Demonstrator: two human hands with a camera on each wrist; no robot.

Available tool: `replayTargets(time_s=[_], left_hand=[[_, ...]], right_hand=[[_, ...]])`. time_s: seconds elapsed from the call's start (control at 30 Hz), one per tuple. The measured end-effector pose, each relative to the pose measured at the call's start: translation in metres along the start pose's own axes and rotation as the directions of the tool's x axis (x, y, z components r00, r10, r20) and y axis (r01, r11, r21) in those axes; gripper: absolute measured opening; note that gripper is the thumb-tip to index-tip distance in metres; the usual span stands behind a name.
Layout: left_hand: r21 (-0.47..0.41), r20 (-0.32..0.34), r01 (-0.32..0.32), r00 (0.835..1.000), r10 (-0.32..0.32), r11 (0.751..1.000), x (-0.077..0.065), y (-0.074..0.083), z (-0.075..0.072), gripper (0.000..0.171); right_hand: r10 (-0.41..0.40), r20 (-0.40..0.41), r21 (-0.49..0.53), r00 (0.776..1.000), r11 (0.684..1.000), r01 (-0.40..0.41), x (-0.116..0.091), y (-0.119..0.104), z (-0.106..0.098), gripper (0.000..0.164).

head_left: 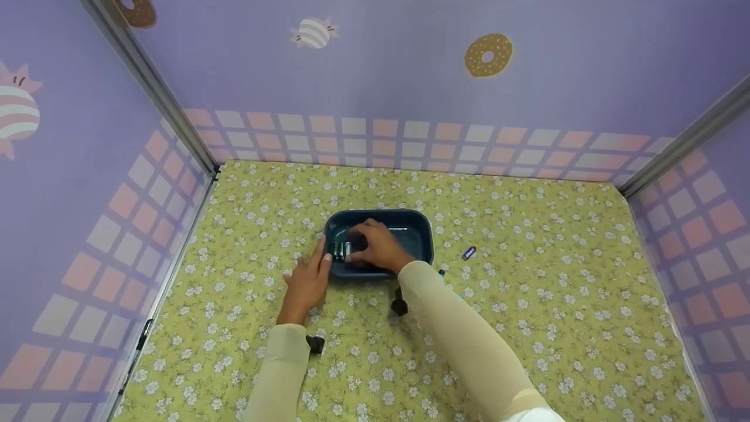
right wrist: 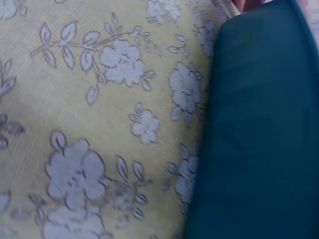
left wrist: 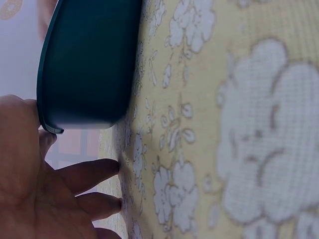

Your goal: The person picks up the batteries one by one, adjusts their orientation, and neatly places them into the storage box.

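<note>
Between left hand (head_left: 307,282) and right hand (head_left: 379,247) — cylinders (head_left: 339,252) lie.

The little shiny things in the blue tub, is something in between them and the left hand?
Yes, the side of the blue tub. The left hand is outside, touching its rim, and the shiny things are inside. Nothing visible blocks the right hand, which is in there with them.

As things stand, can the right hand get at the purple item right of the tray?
Probably yes: the purple item lies uncovered on the cloth, though the right hand must first clear the tray's rim.
</note>
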State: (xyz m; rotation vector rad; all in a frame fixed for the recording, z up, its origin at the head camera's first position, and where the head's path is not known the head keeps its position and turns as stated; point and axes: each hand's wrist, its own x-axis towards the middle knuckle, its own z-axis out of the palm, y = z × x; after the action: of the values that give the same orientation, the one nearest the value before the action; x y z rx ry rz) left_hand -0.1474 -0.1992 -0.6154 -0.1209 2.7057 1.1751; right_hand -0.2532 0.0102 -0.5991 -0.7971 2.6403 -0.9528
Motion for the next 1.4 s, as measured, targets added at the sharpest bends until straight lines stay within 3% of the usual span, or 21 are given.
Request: replayTargets(time_s=[0.37,0.67,0.87,0.97,1.13,1.4], left_hand=[[0.015,0.018,0.035,0.999,-0.035,0.999,0.002,0.002,0.000,0.067],[0.021,0.003,0.014,1.000,-0.014,1.000,0.001,0.001,0.001,0.066],[0.046,0.007,0.036,0.999,-0.036,0.998,0.001,0.004,0.001,0.065],[0.132,-0.001,0.033,0.999,-0.034,0.991,0.000,0.006,-0.001,0.065],[0.292,0.000,0.029,1.000,-0.030,0.956,-0.001,0.008,-0.005,0.066],[0.277,0.012,0.031,0.999,-0.036,0.960,-0.001,0.006,-0.005,0.066]], right_hand=[[-0.058,-0.104,0.082,0.993,0.994,0.067,-0.019,0.001,-0.041,0.061],[-0.134,-0.245,0.074,0.960,0.985,0.156,-0.042,0.012,-0.077,0.049],[-0.104,-0.303,0.094,0.947,0.986,0.138,-0.058,0.024,-0.093,0.047],[-0.098,-0.327,0.086,0.940,0.987,0.133,-0.064,0.029,-0.098,0.046],[-0.086,-0.356,0.076,0.930,0.990,0.121,-0.072,0.039,-0.104,0.046],[-0.047,-0.398,0.040,0.916,0.997,0.069,-0.090,0.060,-0.111,0.049]])
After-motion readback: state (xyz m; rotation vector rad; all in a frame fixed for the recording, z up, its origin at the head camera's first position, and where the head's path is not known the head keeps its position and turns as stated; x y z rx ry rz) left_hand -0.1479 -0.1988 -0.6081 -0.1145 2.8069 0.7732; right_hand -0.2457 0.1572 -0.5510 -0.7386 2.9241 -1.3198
